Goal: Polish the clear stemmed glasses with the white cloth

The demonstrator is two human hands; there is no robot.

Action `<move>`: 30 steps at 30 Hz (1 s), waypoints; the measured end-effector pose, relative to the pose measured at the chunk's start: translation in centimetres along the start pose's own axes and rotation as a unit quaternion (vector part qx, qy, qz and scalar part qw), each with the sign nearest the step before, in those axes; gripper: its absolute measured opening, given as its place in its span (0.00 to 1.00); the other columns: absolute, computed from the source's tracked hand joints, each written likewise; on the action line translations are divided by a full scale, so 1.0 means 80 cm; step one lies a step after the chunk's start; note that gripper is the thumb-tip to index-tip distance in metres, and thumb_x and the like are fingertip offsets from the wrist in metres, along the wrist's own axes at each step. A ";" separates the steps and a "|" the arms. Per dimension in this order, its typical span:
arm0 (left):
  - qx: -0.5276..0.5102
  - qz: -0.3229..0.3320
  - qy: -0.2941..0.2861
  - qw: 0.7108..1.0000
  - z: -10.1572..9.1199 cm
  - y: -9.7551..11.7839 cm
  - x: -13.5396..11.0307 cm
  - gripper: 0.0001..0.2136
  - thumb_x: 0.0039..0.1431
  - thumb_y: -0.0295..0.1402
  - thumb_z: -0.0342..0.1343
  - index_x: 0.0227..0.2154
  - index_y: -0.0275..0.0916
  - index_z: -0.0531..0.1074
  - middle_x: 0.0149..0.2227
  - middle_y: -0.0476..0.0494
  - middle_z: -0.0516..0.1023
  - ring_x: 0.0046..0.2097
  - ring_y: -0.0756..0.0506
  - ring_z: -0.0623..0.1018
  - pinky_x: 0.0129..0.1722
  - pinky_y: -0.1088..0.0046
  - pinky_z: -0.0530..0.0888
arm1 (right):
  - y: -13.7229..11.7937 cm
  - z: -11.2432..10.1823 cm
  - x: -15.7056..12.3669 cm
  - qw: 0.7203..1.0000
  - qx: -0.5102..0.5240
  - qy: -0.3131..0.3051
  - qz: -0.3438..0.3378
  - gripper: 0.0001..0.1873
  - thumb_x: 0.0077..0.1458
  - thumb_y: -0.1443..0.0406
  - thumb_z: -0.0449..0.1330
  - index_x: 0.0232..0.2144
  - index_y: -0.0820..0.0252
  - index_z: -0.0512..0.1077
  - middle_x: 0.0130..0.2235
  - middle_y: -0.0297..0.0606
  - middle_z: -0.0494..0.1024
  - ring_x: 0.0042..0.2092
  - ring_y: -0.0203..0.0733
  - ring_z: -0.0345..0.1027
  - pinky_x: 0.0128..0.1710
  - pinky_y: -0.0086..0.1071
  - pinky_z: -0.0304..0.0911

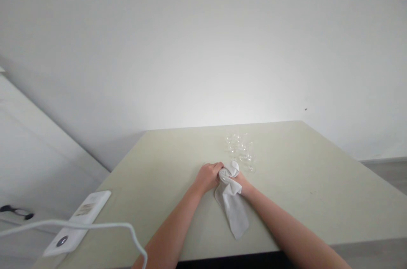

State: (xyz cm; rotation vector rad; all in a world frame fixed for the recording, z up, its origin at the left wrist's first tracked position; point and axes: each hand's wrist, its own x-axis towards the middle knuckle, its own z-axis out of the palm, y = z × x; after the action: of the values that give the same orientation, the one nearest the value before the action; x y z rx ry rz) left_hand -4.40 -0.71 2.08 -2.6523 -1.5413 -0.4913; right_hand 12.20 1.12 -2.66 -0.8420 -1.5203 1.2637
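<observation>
Over the near middle of the table, my left hand (208, 176) is closed around a small clear glass (224, 174), whose round end faces up toward me. A white cloth (233, 209) is wrapped against the glass and hangs down toward the table's front edge. My right hand (242, 182) grips the cloth from the right side; its fingers are mostly hidden behind the fabric. Just beyond my hands stands a cluster of several clear glasses (243, 150), hard to make out one by one.
The pale table (286, 192) meets a white wall (203, 48) at its back. A white power strip (78, 222) lies along the left edge, with a white cable (104, 225) crossing in front. A white cabinet with a black handle (16, 211) stands at far left.
</observation>
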 end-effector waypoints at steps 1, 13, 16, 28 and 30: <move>0.001 -0.001 0.000 1.000 0.000 0.000 0.000 0.10 0.55 0.25 0.53 0.40 0.41 0.69 0.34 0.45 0.79 0.38 0.44 0.79 0.38 0.71 0.70 | 0.000 0.000 0.000 1.000 0.000 0.000 0.001 0.24 0.35 0.42 0.67 0.26 0.54 0.75 0.31 0.39 0.82 0.35 0.49 0.74 0.42 0.40 0.71; 0.006 0.006 0.003 1.000 0.001 -0.001 0.000 0.09 0.55 0.26 0.53 0.40 0.40 0.68 0.35 0.45 0.79 0.37 0.44 0.79 0.37 0.71 0.68 | 0.003 -0.001 -0.001 1.000 0.003 -0.004 0.009 0.21 0.38 0.46 0.66 0.27 0.54 0.74 0.31 0.38 0.80 0.35 0.48 0.73 0.41 0.40 0.70; 0.005 0.005 0.002 1.000 0.001 -0.001 0.000 0.09 0.55 0.26 0.53 0.39 0.40 0.68 0.34 0.45 0.79 0.37 0.44 0.79 0.36 0.71 0.68 | 0.000 -0.001 -0.002 1.000 0.001 -0.011 0.014 0.21 0.37 0.46 0.67 0.27 0.55 0.73 0.31 0.39 0.80 0.36 0.49 0.73 0.42 0.40 0.69; -0.005 0.003 -0.003 1.000 0.002 -0.002 0.000 0.10 0.55 0.25 0.53 0.40 0.41 0.68 0.35 0.45 0.79 0.38 0.44 0.79 0.37 0.71 0.68 | 0.010 0.001 0.000 1.000 0.017 0.001 0.011 0.18 0.38 0.50 0.68 0.28 0.55 0.75 0.32 0.38 0.80 0.36 0.48 0.73 0.41 0.39 0.70; -0.005 0.005 -0.001 1.000 0.002 -0.002 0.000 0.10 0.55 0.25 0.53 0.40 0.41 0.67 0.35 0.45 0.79 0.38 0.44 0.79 0.37 0.71 0.68 | 0.011 0.000 0.000 1.000 0.014 0.002 0.012 0.18 0.39 0.50 0.68 0.27 0.54 0.75 0.32 0.38 0.80 0.35 0.48 0.73 0.41 0.39 0.70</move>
State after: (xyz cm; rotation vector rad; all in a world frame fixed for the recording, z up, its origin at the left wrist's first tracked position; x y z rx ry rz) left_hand -4.48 -0.63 1.93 -2.6686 -1.5288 -0.4977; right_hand 12.11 1.32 -3.51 -0.8471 -1.4903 1.2981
